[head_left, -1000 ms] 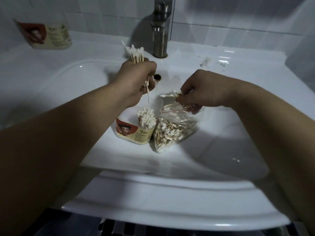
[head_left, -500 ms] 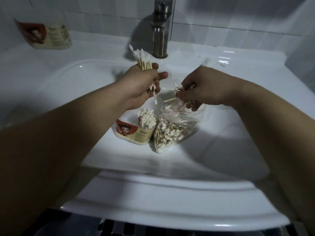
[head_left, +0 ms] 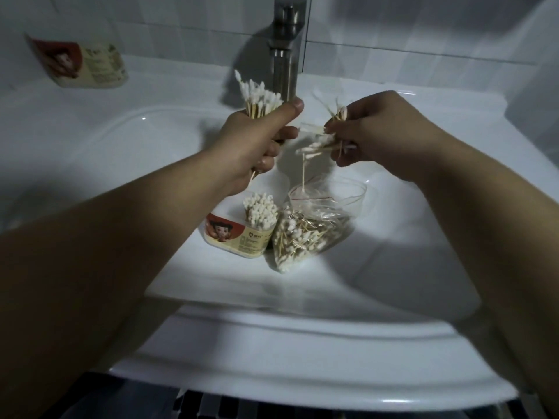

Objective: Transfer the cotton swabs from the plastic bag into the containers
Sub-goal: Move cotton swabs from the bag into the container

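Two bare forearms reach forward over a white sink (head_left: pixel 302 352), seen from above. In the basin, near the middle, a small labelled container (head_left: pixel 242 237) stands partly filled, a cluster of swabs upright in it with white tips showing. Touching its right side lies a clear plastic bag (head_left: pixel 311 228), its mouth open toward the far side and many swabs left inside. Farther on, above the basin, the left hand (head_left: pixel 254 143) is closed in a fist around a bundle of swabs (head_left: pixel 260 98), tips pointing up. To its right, the right hand (head_left: pixel 378 131) pinches a loose, untidy clump of swabs, some sticking out at angles; one swab (head_left: pixel 303 173) hangs down from the clump toward the bag's mouth and looks likely to drop. Beyond the hands stands a metal tap (head_left: pixel 287 55). At far left, on the sink's ledge, a second container (head_left: pixel 87 68) lies on its side. The task seems partly done: one container half full, much left in the bag.
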Demonstrator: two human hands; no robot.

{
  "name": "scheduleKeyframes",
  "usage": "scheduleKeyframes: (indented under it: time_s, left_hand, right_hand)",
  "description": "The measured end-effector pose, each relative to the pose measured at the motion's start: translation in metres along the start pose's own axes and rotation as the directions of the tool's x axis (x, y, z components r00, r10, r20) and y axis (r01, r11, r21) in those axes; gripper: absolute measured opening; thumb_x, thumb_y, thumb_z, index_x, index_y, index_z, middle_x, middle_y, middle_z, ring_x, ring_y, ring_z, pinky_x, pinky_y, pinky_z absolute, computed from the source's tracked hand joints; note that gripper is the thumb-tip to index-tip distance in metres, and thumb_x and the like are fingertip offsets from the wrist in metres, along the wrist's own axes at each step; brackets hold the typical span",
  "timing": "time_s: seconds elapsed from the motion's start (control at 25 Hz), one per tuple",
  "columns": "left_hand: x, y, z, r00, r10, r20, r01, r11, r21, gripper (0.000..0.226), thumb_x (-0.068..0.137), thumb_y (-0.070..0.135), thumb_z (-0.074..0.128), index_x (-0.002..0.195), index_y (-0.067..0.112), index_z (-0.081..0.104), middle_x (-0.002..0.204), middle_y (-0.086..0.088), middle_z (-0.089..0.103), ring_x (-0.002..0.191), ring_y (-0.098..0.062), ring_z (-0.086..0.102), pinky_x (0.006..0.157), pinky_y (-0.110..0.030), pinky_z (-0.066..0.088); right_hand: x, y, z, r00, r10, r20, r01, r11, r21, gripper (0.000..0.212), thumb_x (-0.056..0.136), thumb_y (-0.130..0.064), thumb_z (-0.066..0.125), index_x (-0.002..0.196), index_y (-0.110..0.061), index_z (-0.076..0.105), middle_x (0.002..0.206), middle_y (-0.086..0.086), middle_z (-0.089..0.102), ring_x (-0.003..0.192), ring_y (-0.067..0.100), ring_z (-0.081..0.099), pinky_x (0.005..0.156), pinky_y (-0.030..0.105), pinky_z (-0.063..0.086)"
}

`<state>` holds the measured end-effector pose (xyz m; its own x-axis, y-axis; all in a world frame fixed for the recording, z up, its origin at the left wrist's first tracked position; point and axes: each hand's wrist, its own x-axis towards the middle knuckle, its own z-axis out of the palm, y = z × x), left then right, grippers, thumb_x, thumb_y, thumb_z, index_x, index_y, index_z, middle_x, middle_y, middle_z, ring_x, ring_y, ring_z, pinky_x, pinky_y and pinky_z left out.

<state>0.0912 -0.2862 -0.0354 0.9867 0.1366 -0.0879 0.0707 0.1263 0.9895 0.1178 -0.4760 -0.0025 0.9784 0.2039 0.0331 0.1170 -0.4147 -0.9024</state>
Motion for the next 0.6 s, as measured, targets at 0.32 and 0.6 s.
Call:
scheduleKeyframes:
  time_s: [0.32, 0.6]
  left_hand:
    - [0.001, -0.014, 0.002, 0.985, -0.010, 0.171, -0.028, 0.975, 0.219, 0.013, 0.088, 0.014, 0.077, 0.098, 0.009, 0.069, 0.083, -0.009, 0.066, 0.052, -0.008, 0.039, 0.042, -0.020, 0.024]
    - [0.009, -0.013, -0.003, 0.992, -0.005, 0.128, -0.014, 0.989, 0.148, 0.017, 0.091, 0.012, 0.073, 0.102, 0.011, 0.061, 0.069, -0.002, 0.047, 0.051, -0.009, 0.034, 0.041, -0.020, 0.021]
  right_hand:
    - [0.006, 0.000, 0.004, 0.994, 0.108, -0.026, -0.087, 0.904, 0.418, 0.019, 0.094, 0.001, 0.066, 0.077, 0.004, 0.061, 0.078, 0.018, 0.063, 0.063, 0.025, 0.066, 0.070, 0.031, 0.059]
    - [0.005, -0.003, 0.000, 0.986, 0.144, -0.084, -0.095, 0.900, 0.426, 0.012, 0.094, 0.002, 0.067, 0.084, 0.006, 0.062, 0.079, 0.016, 0.063, 0.063, 0.023, 0.067, 0.069, 0.030, 0.061]
